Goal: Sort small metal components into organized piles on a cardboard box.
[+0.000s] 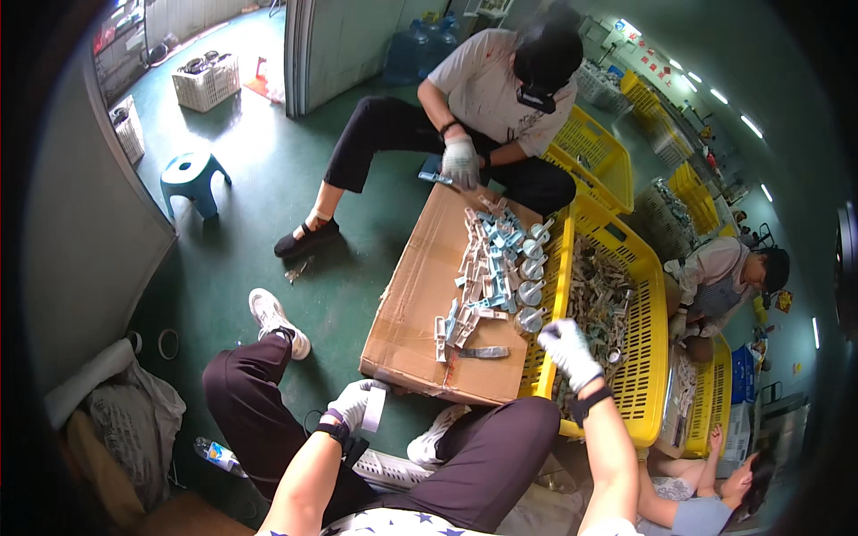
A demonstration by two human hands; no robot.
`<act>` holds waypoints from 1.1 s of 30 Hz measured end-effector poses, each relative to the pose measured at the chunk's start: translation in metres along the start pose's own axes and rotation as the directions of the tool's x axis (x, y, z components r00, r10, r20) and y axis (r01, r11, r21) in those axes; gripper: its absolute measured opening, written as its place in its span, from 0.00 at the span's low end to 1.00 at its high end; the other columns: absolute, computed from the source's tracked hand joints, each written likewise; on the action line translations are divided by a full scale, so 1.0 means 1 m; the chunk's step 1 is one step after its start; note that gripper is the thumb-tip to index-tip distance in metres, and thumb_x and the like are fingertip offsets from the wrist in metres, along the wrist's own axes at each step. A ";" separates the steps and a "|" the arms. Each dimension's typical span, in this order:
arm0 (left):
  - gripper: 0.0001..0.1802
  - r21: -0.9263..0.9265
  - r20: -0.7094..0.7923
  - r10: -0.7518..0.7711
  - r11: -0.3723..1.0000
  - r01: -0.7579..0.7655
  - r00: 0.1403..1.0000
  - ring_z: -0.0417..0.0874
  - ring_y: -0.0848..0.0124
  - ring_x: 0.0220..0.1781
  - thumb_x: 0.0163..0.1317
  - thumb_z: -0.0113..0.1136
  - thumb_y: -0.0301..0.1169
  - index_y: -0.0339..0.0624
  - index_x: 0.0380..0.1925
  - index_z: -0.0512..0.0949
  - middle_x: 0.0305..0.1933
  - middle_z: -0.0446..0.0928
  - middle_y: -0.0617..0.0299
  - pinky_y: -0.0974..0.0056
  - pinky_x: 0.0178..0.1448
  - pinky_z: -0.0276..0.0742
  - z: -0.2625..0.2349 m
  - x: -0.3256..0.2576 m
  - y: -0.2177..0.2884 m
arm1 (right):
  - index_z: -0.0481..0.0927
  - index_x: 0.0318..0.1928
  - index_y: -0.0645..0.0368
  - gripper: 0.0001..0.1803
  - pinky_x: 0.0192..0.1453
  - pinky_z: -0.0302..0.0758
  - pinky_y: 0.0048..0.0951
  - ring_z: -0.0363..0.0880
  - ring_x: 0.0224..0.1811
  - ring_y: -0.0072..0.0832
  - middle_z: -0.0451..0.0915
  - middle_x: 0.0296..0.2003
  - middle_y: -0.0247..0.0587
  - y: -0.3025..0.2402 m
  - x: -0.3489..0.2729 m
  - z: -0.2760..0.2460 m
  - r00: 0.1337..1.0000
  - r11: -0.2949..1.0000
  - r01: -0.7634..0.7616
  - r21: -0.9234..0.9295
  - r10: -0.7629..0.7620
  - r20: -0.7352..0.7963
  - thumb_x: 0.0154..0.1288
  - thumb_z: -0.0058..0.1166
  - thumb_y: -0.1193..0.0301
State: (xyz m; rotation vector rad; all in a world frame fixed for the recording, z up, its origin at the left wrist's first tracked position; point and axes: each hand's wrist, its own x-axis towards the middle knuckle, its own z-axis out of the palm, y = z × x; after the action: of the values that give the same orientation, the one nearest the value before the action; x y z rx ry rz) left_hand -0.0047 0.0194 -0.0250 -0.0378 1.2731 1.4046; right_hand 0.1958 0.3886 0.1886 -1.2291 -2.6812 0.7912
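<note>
My left hand [351, 405], in a pale glove, is closed on a flat whitish piece [374, 410] beside the near edge of a cardboard box. My right hand [570, 350], also gloved, has its fingers drawn together above the rim of a yellow crate [645, 406]; whatever it may hold is hidden. Rows of beige and light blue clip-like plastic parts [487, 259] cover the right side of the cardboard box [416, 295]. Round, clear-and-white pieces [530, 293] line its right edge. A grey, blade-like strip [483, 353] lies at the near end. Many mixed small parts [599, 286] fill the crate.
Across the box sits a co-worker, whose gloved hand [460, 163] is at its far end. Another yellow crate [594, 156] stands behind mine. More people work at the right. A blue stool [192, 181], a bottle [218, 456] and a white sack [134, 420] are at the left.
</note>
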 end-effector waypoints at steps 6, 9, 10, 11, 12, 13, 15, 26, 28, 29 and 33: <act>0.09 0.076 0.027 0.041 0.996 -0.043 0.999 0.81 0.70 0.28 0.58 0.62 0.28 0.42 0.40 0.79 0.32 0.81 0.62 0.66 0.32 0.77 0.006 -0.010 0.005 | 0.78 0.45 0.63 0.15 0.48 0.76 0.30 0.80 0.40 0.32 0.81 0.37 0.44 -0.034 -0.082 0.011 0.987 0.946 0.149 0.289 -0.160 0.016 0.60 0.58 0.68; 0.08 0.115 0.012 0.086 0.990 -0.086 0.996 0.80 0.70 0.27 0.58 0.62 0.29 0.43 0.39 0.80 0.31 0.81 0.63 0.66 0.31 0.77 -0.004 -0.006 -0.004 | 0.78 0.47 0.63 0.13 0.50 0.74 0.27 0.78 0.40 0.26 0.81 0.38 0.38 -0.070 -0.112 0.034 0.978 0.790 0.175 0.587 -0.209 -0.011 0.64 0.56 0.70; 0.08 0.108 0.018 0.092 0.990 -0.094 0.996 0.80 0.71 0.27 0.58 0.62 0.28 0.44 0.39 0.80 0.30 0.81 0.64 0.66 0.31 0.76 -0.001 -0.008 -0.004 | 0.78 0.47 0.63 0.12 0.49 0.74 0.25 0.77 0.40 0.23 0.81 0.39 0.34 -0.074 -0.122 0.044 0.988 0.777 0.110 0.620 -0.156 0.020 0.65 0.54 0.72; 0.08 0.106 0.026 0.096 0.990 -0.098 0.995 0.80 0.71 0.26 0.58 0.62 0.28 0.44 0.39 0.80 0.30 0.80 0.64 0.66 0.30 0.76 0.003 -0.009 -0.004 | 0.78 0.47 0.63 0.12 0.48 0.74 0.25 0.77 0.39 0.24 0.81 0.38 0.36 -0.072 -0.134 0.059 0.993 0.754 0.060 0.654 -0.114 0.041 0.64 0.56 0.71; 0.09 0.074 0.032 0.092 0.993 -0.094 0.995 0.79 0.72 0.26 0.58 0.63 0.28 0.44 0.39 0.80 0.30 0.80 0.65 0.67 0.30 0.76 0.007 -0.010 -0.007 | 0.79 0.47 0.61 0.14 0.48 0.76 0.31 0.80 0.39 0.33 0.82 0.40 0.43 -0.066 -0.144 0.073 0.984 0.878 0.098 0.468 -0.156 0.088 0.65 0.52 0.66; 0.09 0.044 0.028 0.087 0.995 -0.089 0.996 0.79 0.72 0.26 0.58 0.63 0.28 0.44 0.39 0.80 0.30 0.80 0.65 0.67 0.30 0.76 0.009 -0.016 -0.006 | 0.79 0.49 0.57 0.18 0.52 0.76 0.40 0.81 0.41 0.44 0.81 0.43 0.50 -0.078 -0.150 0.076 0.966 0.972 0.233 -0.010 -0.231 0.119 0.64 0.49 0.60; 0.12 0.115 0.031 0.118 0.986 -0.121 0.993 0.78 0.74 0.32 0.56 0.63 0.27 0.42 0.43 0.80 0.34 0.80 0.67 0.66 0.35 0.76 0.004 -0.021 -0.010 | 0.78 0.49 0.56 0.21 0.53 0.74 0.45 0.78 0.48 0.48 0.80 0.45 0.51 -0.108 -0.164 0.081 0.951 0.929 0.215 -0.300 -0.130 0.279 0.62 0.49 0.56; 0.16 0.158 -0.099 0.026 0.987 -0.010 0.995 0.80 0.66 0.29 0.59 0.50 0.24 0.38 0.47 0.77 0.36 0.80 0.56 0.60 0.32 0.77 0.048 -0.065 0.016 | 0.78 0.47 0.52 0.18 0.52 0.74 0.46 0.80 0.49 0.43 0.81 0.45 0.47 -0.091 -0.144 0.129 0.967 0.961 0.186 -0.204 -0.142 0.212 0.62 0.44 0.58; 0.18 0.079 -0.057 0.060 0.995 -0.055 0.997 0.80 0.60 0.29 0.60 0.48 0.31 0.37 0.47 0.77 0.36 0.81 0.53 0.56 0.33 0.77 -0.002 -0.026 -0.002 | 0.77 0.47 0.54 0.18 0.52 0.74 0.46 0.80 0.48 0.43 0.81 0.45 0.47 -0.113 -0.148 0.134 0.934 0.923 0.301 -0.239 -0.235 0.268 0.62 0.46 0.58; 0.17 -0.228 0.017 -0.045 0.972 0.048 0.999 0.81 0.60 0.29 0.60 0.49 0.32 0.36 0.46 0.78 0.36 0.81 0.53 0.56 0.33 0.77 -0.011 -0.020 -0.002 | 0.77 0.47 0.54 0.18 0.52 0.74 0.45 0.80 0.48 0.43 0.81 0.44 0.47 -0.115 -0.149 0.137 0.919 0.903 0.343 -0.258 -0.267 0.289 0.62 0.47 0.57; 0.10 0.083 -0.122 -0.007 0.996 0.017 0.992 0.80 0.66 0.27 0.54 0.61 0.23 0.38 0.38 0.83 0.31 0.81 0.58 0.60 0.31 0.77 0.010 -0.050 0.010 | 0.75 0.49 0.54 0.20 0.49 0.75 0.45 0.80 0.45 0.42 0.81 0.41 0.47 -0.130 -0.176 0.124 0.879 0.870 0.443 -0.217 -0.376 0.292 0.63 0.48 0.55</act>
State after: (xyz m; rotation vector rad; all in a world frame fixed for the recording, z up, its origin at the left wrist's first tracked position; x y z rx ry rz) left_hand 0.0096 -0.0049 0.0182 -0.0747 1.4298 1.3537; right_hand 0.1897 0.1382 0.1681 -0.5680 -3.1766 0.5411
